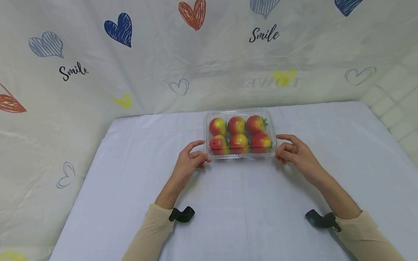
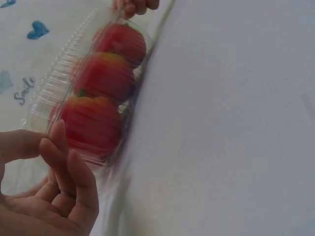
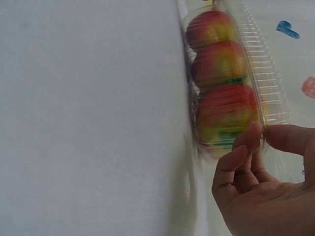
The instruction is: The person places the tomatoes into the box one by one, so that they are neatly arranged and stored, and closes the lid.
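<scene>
A clear plastic clamshell box (image 1: 240, 156) sits near the back of the table, its lid down. Inside are several red-and-yellow fruits (image 1: 236, 125) with bits of green leaf, in two rows of three. At the box's left end, my left hand (image 1: 188, 163) pinches the rim between thumb and fingers, as the left wrist view shows close up. My right hand (image 1: 298, 157) grips the opposite end the same way; in the right wrist view its fingertips (image 3: 252, 135) are right at the rim. In both wrist views the box's ribbed lid (image 2: 54, 73) shows.
A white cloth (image 1: 242, 208) covers the table. Behind it hangs a pale curtain (image 1: 148, 78) printed with hearts and words, meeting the table's back edge close behind the box. Small black camera mounts (image 1: 182, 214) sit at both wrists, by the beige sleeves (image 1: 144, 242).
</scene>
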Motion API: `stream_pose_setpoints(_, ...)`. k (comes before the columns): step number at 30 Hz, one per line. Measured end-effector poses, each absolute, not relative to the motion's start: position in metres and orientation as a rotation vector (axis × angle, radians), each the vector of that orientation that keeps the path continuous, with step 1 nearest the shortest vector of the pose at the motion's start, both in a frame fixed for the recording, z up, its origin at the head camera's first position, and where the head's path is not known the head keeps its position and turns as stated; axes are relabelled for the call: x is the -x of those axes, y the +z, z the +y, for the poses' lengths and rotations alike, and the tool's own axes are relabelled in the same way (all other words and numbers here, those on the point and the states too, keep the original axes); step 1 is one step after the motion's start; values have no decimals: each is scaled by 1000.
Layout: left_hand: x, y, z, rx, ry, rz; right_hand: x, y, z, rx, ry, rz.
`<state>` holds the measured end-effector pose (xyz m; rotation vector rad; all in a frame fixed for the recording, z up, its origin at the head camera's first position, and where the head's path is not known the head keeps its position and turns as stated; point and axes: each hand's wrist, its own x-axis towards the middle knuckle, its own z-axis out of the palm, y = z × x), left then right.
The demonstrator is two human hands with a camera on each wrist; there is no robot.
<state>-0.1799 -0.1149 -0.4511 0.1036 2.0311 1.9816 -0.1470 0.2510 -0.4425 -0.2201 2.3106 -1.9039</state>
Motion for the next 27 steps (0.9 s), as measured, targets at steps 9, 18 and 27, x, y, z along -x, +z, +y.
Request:
stream_pose_setpoints(9, 182, -452, -115, -92, 1951, 2068, 147, -443, 250, 256, -1903, 2352)
stream_pose_setpoints(18, 185, -452, -111, -94, 1984, 2058, 149, -440, 252, 209, -1879, 2371)
stream_pose_setpoints(27, 183, -457, -116, -64, 1941, 2121, 147, -445, 253, 198, -1823, 2460)
